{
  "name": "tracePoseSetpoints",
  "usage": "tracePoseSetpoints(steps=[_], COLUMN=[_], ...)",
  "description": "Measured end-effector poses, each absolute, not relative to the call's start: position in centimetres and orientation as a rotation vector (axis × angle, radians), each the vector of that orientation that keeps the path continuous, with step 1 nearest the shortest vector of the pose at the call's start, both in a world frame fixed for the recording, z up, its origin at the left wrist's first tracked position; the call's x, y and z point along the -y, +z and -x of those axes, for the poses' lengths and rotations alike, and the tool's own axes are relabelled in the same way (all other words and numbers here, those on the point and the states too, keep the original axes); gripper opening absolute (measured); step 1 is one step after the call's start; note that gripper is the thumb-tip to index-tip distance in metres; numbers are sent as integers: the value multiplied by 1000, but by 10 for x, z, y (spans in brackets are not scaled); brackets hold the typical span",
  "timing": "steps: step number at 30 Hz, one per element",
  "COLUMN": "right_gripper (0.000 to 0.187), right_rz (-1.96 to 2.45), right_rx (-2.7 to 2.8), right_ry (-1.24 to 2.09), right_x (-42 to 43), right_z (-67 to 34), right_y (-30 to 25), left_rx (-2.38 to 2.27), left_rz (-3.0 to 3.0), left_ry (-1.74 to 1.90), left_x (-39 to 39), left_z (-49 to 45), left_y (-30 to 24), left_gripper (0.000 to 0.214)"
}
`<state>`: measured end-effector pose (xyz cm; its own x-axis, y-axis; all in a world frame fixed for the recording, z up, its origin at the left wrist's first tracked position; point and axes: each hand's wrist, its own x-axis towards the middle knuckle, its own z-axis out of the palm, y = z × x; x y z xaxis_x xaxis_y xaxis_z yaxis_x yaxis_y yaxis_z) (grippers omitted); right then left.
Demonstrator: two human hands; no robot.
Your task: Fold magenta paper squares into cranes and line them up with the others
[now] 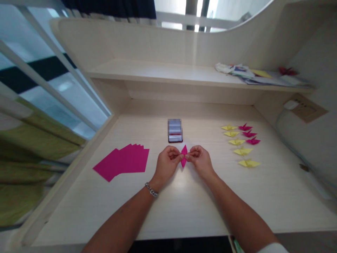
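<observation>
A small magenta piece of folded origami paper [184,162] is pinched between both hands above the middle of the desk, its pointed ends toward and away from me. My left hand [168,161], with a chain bracelet [151,189] at the wrist, grips its left side between thumb and fingers. On the opposite side, my right hand [201,161] pinches it the same way. Just beyond the hands lies a phone [175,130] with a lit, blurred screen. Fanned magenta paper sheets [123,161] rest left of my left hand.
To the right stand several yellow paper cranes [242,151] in a column beside three magenta paper cranes [249,134]. A shelf [158,72] crosses the back, with papers [247,72] at its right. A cable [286,140] runs down the right wall from a socket [306,107].
</observation>
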<state>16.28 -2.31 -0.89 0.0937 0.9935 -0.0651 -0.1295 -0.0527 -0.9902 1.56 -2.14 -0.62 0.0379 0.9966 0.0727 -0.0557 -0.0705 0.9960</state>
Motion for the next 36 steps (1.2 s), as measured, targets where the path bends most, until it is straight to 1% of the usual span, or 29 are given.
tracePoseSetpoints(steps=[3,4,6,11,16,19,27,31,36], right_gripper=[14,13,17,26,24,24,23,24,24], right_rz=[1290,1301,1288,1211,1173,1122,1139,1096,1060], right_rx=[1242,1328,1441,1410,1196,1104,1106,961,888], right_ry=[930,853,814,1127,1315,1426,1451,1547,1621], right_x=[28,29,31,26,18,18,20,22,24], right_z=[-161,-161,-160,-160,-163,-163,-172,-173,-176], right_y=[-4,-4,-3,-13,-24,-23,-9,-5,2], left_rx=[-1223,-1259,-1298,-1222,-1237,-1177,-1057,-1001,-1003], left_rz=[-1245,-1254,-1290,-1371,-1324,-1368,-1306,-1181,-1157], left_ry=[1336,1355,1360,1240,1229,1150,1045,1024,1059], left_x=[20,20,21,23,18,14,15,17,19], left_z=[-14,-14,-14,-16,-13,-8,-8,-10,-9], left_y=[-10,-10,-10,-5,-9,-11,-13,-5,4], left_gripper=[29,28,25,16,26,22,16,17,11])
